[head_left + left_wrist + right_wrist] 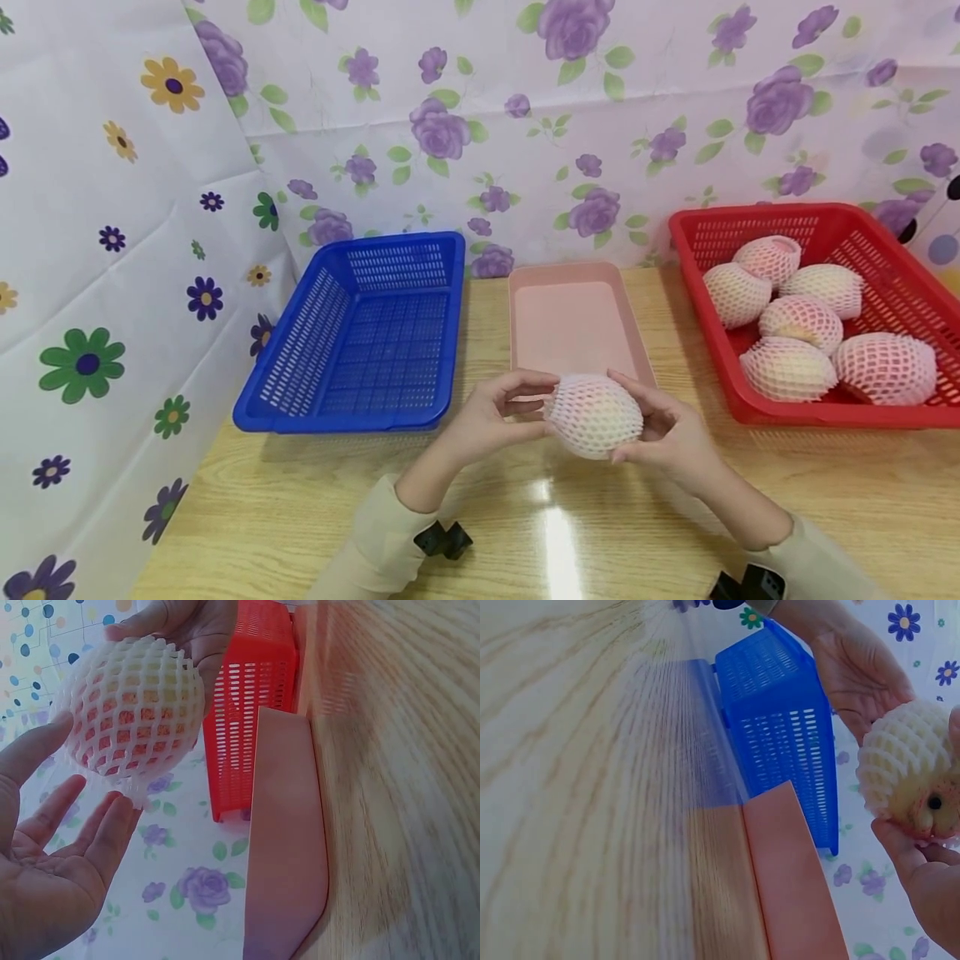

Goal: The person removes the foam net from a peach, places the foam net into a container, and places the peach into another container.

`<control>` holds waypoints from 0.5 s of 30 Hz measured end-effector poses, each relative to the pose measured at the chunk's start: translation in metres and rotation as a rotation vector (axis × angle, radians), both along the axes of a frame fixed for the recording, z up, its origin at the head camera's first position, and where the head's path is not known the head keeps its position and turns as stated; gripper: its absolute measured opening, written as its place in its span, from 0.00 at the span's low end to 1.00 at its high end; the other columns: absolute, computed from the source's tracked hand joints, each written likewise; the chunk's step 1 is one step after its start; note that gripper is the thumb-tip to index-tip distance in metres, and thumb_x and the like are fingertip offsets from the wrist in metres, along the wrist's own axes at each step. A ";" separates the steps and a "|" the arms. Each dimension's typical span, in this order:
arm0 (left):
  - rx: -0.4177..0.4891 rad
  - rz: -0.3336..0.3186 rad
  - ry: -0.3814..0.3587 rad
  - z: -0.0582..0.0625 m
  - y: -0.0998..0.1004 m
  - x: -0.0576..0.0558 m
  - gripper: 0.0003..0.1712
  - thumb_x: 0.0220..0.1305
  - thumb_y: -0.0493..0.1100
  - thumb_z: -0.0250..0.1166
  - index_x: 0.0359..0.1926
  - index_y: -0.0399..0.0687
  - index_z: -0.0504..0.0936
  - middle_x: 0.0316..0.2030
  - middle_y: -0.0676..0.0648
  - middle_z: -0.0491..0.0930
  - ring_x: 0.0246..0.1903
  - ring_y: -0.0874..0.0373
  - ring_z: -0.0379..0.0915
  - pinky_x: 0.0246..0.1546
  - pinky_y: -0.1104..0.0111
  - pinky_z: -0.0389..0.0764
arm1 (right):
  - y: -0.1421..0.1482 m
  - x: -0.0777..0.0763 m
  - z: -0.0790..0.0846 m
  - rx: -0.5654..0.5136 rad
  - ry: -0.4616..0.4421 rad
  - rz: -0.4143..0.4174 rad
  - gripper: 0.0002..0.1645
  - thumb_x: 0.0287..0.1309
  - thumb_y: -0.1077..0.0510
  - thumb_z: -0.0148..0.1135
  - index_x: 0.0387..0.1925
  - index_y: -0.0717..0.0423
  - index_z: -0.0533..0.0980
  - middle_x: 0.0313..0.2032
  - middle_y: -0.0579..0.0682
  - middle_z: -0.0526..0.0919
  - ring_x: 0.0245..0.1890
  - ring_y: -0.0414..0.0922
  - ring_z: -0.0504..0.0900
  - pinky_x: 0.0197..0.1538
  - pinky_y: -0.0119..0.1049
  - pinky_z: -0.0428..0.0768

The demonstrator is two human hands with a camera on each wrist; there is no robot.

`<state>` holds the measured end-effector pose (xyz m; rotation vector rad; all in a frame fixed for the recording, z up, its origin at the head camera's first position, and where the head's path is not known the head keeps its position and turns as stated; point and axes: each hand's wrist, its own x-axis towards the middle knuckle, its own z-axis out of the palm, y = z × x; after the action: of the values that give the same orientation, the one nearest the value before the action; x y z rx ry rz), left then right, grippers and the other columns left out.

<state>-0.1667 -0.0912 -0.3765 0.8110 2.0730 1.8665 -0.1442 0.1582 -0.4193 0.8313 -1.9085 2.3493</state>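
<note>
A fruit in a white foam net (596,417) is held up between both hands, above the table and in front of the pink tray (573,321). My left hand (495,417) has its thumb and fingertips at the left end of the net. At the other end, my right hand (671,437) grips it between thumb and fingers. Through the mesh the fruit (139,705) shows red and yellow in the left wrist view. The right wrist view shows the net's open end, with the bare fruit (919,806) and a dark hollow in it.
On the left stands a blue basket (345,417) with nothing in it. A red basket (780,412) on the right holds several net-wrapped fruits (787,367). Flowered cloth (510,150) hangs behind and to the left of the wooden table (300,500).
</note>
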 end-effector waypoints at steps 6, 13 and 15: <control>-0.017 -0.014 0.034 -0.001 0.001 0.000 0.33 0.49 0.24 0.69 0.58 0.31 0.71 0.56 0.32 0.73 0.53 0.42 0.75 0.52 0.62 0.80 | 0.001 0.002 0.002 0.026 -0.020 -0.050 0.46 0.32 0.74 0.75 0.60 0.55 0.73 0.52 0.39 0.81 0.45 0.36 0.81 0.44 0.29 0.83; -0.024 -0.024 0.042 -0.001 0.001 0.001 0.36 0.48 0.25 0.70 0.60 0.34 0.69 0.58 0.34 0.71 0.54 0.43 0.74 0.53 0.62 0.80 | 0.000 0.005 0.004 -0.003 -0.029 -0.066 0.41 0.33 0.73 0.75 0.55 0.49 0.78 0.51 0.39 0.82 0.45 0.34 0.81 0.44 0.27 0.83; -0.029 -0.021 0.051 0.000 0.001 0.001 0.37 0.46 0.25 0.71 0.60 0.34 0.69 0.58 0.34 0.71 0.55 0.44 0.73 0.53 0.64 0.79 | -0.001 0.006 0.005 -0.016 -0.028 -0.071 0.39 0.33 0.73 0.75 0.53 0.48 0.79 0.51 0.39 0.82 0.45 0.34 0.82 0.43 0.27 0.83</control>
<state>-0.1659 -0.0902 -0.3763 0.8790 2.1082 1.8186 -0.1386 0.1576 -0.4144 0.7200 -1.8943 2.3440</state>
